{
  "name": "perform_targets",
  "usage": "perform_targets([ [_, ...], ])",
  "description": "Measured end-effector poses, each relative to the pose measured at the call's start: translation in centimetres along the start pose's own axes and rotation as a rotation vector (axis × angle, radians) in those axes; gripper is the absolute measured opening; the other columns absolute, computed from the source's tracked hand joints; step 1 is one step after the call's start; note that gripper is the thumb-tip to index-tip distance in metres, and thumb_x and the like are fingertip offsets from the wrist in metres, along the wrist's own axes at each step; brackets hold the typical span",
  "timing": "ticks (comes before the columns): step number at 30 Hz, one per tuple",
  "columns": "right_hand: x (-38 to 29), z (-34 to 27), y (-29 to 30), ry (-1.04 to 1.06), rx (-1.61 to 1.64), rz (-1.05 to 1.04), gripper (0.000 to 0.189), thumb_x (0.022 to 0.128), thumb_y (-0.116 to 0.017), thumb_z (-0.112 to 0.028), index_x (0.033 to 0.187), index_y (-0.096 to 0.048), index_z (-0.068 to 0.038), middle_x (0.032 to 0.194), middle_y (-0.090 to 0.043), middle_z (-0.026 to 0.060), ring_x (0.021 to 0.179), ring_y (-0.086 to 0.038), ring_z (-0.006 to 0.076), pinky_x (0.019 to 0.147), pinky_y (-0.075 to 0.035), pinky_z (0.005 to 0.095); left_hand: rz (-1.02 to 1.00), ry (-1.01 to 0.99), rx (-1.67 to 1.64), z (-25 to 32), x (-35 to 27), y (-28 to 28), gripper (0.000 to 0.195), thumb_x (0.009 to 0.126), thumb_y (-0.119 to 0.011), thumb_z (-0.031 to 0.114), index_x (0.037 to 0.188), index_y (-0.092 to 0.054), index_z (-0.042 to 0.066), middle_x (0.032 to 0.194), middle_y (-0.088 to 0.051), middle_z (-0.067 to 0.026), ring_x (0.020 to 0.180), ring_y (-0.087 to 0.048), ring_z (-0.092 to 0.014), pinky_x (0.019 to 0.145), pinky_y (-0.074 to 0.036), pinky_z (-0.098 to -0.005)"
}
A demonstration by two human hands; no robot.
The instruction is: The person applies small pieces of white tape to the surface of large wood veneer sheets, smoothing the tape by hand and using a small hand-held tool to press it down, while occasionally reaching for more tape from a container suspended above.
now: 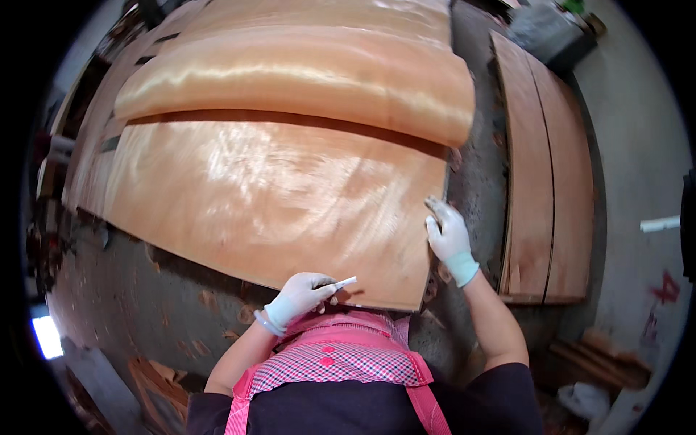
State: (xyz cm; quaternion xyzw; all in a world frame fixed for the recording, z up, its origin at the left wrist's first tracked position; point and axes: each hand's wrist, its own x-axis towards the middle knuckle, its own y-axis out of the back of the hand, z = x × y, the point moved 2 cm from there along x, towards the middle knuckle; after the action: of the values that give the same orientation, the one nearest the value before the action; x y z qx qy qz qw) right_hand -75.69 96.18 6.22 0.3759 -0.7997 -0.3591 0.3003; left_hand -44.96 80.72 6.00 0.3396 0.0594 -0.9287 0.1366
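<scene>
Before me lies a large wood veneer sheet (261, 201) on a stack, its surface glossy in the light. Its far part curls over into a broad veneer fold (299, 81) across the stack. My left hand (304, 293), in a white glove, grips a short white stick (346, 283), possibly chalk or a small blade handle, above the near edge. My right hand (448, 234), gloved too, rests at the sheet's right edge, fingers towards it; whether it pinches the edge is hard to tell.
To the right stand two long veneer stacks (544, 179) side by side on the concrete floor (476, 174). A plastic-covered bundle (544, 32) sits at the far right. Veneer scraps (163, 380) lie at the lower left, and wood strips (598, 359) at the lower right.
</scene>
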Motion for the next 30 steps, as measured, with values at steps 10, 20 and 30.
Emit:
perform_targets([
  [10,-20.7,-5.2,-5.5,-0.455,0.057,-0.160,0.048,0.091,-0.050,-0.010,0.139,-0.051,-0.005,0.145,-0.048,0.0167,0.118,-0.059,0.0322,0.095,-0.051,0.0374,-0.224,0.087,0.167,-2.6,8.0,-8.3,0.025,0.095,-0.060,0.022,0.088,-0.072,0.001,0.069,-0.067,-0.0045,0.049,-0.055,-0.011,0.047,-0.046,-0.0266],
  [20,-19.2,-7.7,-8.6,-0.479,-0.139,-0.526,0.072,0.084,-0.051,-0.008,0.153,-0.029,-0.007,0.161,-0.025,0.0121,0.077,-0.070,0.0325,0.066,-0.056,0.0435,-0.124,0.170,0.330,-1.1,8.6,-9.5,0.038,0.093,-0.066,0.034,0.081,-0.072,-0.001,0.067,-0.069,-0.0053,0.051,-0.059,-0.010,0.046,-0.048,-0.0240],
  [30,-18.2,-9.7,-9.6,-0.488,-0.328,-0.755,0.075,0.088,-0.051,-0.011,0.157,-0.024,-0.021,0.161,-0.004,0.0290,0.079,-0.072,0.0347,0.058,-0.056,0.0424,0.065,-0.319,1.291,1.0,5.1,-9.0,0.025,0.087,-0.056,0.024,0.078,-0.071,0.006,0.075,-0.068,-0.0202,0.074,-0.069,-0.039,0.069,-0.055,-0.0470],
])
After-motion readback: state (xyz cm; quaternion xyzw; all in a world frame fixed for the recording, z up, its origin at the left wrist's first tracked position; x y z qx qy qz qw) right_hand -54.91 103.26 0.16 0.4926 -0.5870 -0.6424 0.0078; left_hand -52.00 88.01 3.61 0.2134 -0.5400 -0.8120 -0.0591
